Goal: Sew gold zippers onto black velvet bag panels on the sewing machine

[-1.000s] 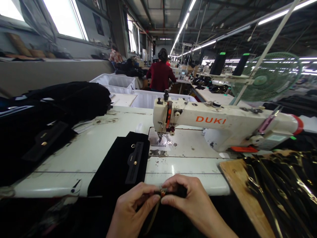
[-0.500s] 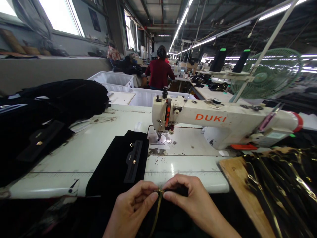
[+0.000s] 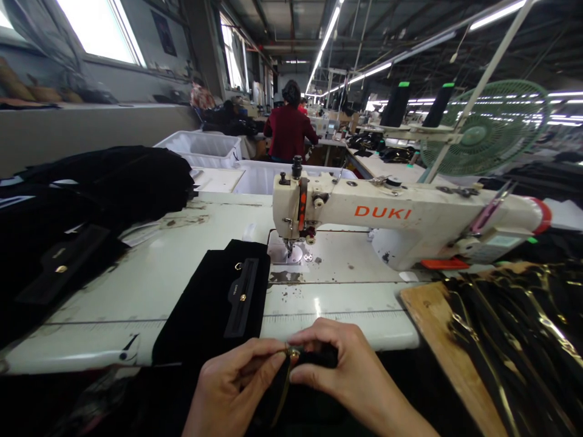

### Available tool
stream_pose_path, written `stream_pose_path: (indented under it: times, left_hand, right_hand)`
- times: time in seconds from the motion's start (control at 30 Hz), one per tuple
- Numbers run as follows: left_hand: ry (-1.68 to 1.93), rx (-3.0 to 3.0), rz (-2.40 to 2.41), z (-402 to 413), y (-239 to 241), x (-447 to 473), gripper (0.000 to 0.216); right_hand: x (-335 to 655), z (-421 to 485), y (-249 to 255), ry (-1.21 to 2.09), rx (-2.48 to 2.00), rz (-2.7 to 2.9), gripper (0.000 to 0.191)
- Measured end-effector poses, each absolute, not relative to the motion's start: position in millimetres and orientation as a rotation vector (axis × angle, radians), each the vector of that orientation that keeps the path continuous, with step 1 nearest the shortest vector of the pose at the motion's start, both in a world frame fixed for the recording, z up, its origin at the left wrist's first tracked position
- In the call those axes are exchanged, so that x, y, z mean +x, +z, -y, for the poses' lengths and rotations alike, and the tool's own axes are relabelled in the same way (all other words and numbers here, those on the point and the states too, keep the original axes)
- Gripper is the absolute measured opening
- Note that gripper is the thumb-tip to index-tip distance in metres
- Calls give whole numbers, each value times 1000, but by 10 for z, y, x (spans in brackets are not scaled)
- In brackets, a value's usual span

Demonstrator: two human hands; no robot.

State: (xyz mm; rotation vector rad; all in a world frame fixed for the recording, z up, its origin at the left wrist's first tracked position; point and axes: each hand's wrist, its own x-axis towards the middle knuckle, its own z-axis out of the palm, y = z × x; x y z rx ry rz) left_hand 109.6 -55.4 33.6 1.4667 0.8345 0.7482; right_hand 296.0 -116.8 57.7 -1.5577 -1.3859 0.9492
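Note:
My left hand (image 3: pixel 232 388) and my right hand (image 3: pixel 339 367) meet at the table's near edge, both pinched on a black zipper with a gold slider (image 3: pixel 291 353); its gold tape hangs down between them. Just ahead on the left lies a black fabric piece with a tab and gold snap (image 3: pixel 223 297), draped over the white table (image 3: pixel 150 279). Behind it stands the white DUKI sewing machine (image 3: pixel 392 212), its needle over the plate.
A pile of black fabric (image 3: pixel 91 194) fills the left of the table. Several black-and-gold zippers (image 3: pixel 514 328) lie on a wooden board (image 3: pixel 437 328) at right. White bins (image 3: pixel 204 149), a green fan (image 3: pixel 492 130) and a person in red (image 3: pixel 289 130) are behind.
The hands have kept pinching the zipper and shifted slightly left and down; the slider's orange glint is gone and the gold tape hangs lower. The view drifted a little.

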Motion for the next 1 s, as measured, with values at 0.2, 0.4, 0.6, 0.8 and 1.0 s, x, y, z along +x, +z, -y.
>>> stream_pose_path:
  times: [0.2,0.4,0.6,0.8,1.0]
  left_hand:
    - [828,1565,-822,571,378,1102,12]
    - [839,1722,-816,559,384,1072,10]
    - [767,1722,-830,570,441,1099,14]
    - [772,1570,-921,631,452,1146,21]
    - [739,1609,-934,607,445,1169,23]
  right_hand:
    - [2938,1168,581,986,-1500,1346,8]
    - [2943,1164,548,976,-1490,1316,13]
    - [2964,1155,521,978,-1517,1344,13]
    - [2983,1143,548,1013,-1541,1355,11]
    - [3000,1097,538,1008,-1545,1358,15]
